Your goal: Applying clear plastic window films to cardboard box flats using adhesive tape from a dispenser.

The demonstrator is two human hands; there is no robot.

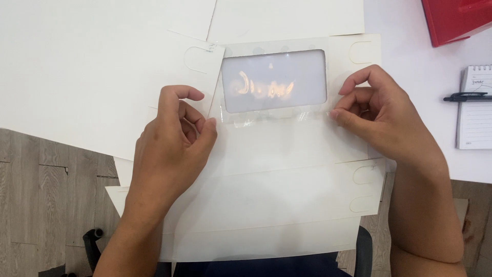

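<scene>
A flat white card box blank [287, 154] with a clear film window [274, 81] lies mid-worktop. The left hand [171, 149] pinches the clear strip [271, 118] along the window's near edge at its left end; the right hand [382, 115] pinches its right end. More white card sheets [92, 66] overlap at left and far side. At far right sit a red box [453, 18] and a spiral notepad [475, 110] with a black pen [466, 96] across it on the white worktop [410, 66].

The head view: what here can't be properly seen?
- Red box: cut off by the top right corner.
- Notepad: cut by the right edge; writing too small.
- Clear window: glare hides what's behind.
- Left hand fingers: curled, hiding what they pinch.
</scene>
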